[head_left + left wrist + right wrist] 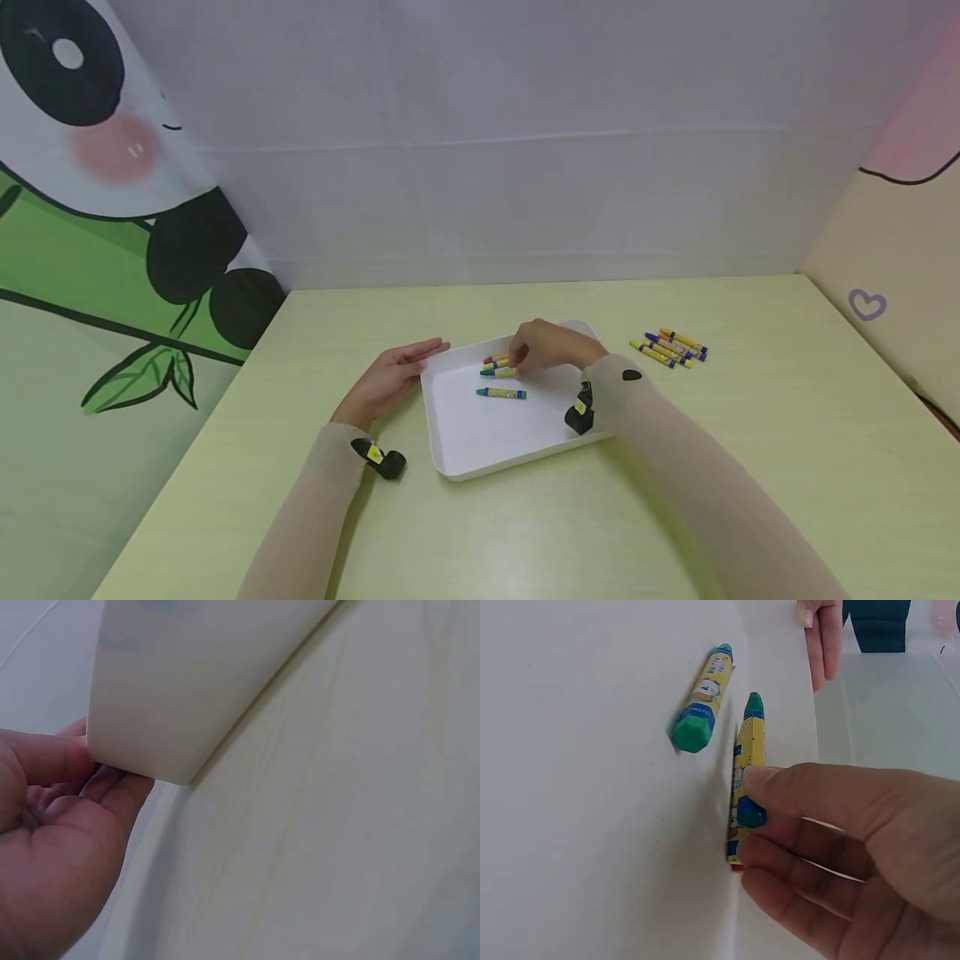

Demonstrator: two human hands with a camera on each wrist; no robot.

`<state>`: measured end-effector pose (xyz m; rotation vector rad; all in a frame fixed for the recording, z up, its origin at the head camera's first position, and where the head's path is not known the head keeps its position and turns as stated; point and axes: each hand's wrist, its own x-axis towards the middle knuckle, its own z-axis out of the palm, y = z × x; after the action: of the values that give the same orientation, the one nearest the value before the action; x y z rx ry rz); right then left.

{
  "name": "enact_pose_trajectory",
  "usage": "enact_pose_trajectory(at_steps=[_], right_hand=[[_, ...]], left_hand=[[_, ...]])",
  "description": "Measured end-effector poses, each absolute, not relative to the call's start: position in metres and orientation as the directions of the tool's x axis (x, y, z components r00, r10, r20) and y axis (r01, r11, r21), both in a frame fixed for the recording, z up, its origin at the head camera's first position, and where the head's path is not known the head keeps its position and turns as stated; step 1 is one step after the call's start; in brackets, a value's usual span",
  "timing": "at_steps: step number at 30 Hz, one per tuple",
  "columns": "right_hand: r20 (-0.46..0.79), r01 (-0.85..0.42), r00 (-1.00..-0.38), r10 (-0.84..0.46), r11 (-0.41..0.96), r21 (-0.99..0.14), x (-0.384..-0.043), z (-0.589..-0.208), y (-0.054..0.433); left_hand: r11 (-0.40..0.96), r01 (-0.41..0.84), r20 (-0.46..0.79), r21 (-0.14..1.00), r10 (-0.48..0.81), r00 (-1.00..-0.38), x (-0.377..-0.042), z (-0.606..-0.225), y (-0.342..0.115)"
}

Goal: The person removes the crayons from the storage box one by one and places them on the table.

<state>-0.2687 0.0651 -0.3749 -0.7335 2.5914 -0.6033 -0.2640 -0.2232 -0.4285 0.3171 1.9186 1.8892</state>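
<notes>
A shallow white tray (480, 433) rests on the table, turned slightly. My left hand (390, 379) holds its far left corner, thumb over the rim and fingers along the outer wall (157, 697). Inside the tray, my right hand (547, 346) pinches a green crayon (754, 742) with a yellow wrapper between thumb and fingers. That crayon lies alongside other crayons (492, 361), one red-ended, partly hidden by the hand and close to the tray's wall. A second green crayon (501, 393) lies apart, nearer the tray's middle.
Several yellow-wrapped crayons (669, 348) form a loose pile on the table (750, 450), right of the tray. A pale cloth backdrop (487, 200) rises behind the table, with printed cartoon panels at both sides. Each sleeve has a small black camera (580, 410) at the wrist.
</notes>
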Motion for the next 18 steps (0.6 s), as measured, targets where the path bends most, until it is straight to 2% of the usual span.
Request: enact_pose_trajectory(at_steps=[11,18], right_hand=[[-0.166,-0.405,-0.813,-0.558,0.747,-0.527,-0.265,-0.357,0.098],[-0.115,-0.365,-0.86,-0.497,0.758,-0.541,-0.262,-0.346,0.134]], left_hand=[[0.053,-0.142,-0.15,0.988,0.446,-0.882,-0.263,-0.427,-0.223],[0.05,-0.154,-0.161,0.987,0.437,-0.885,-0.264,-0.427,-0.222]])
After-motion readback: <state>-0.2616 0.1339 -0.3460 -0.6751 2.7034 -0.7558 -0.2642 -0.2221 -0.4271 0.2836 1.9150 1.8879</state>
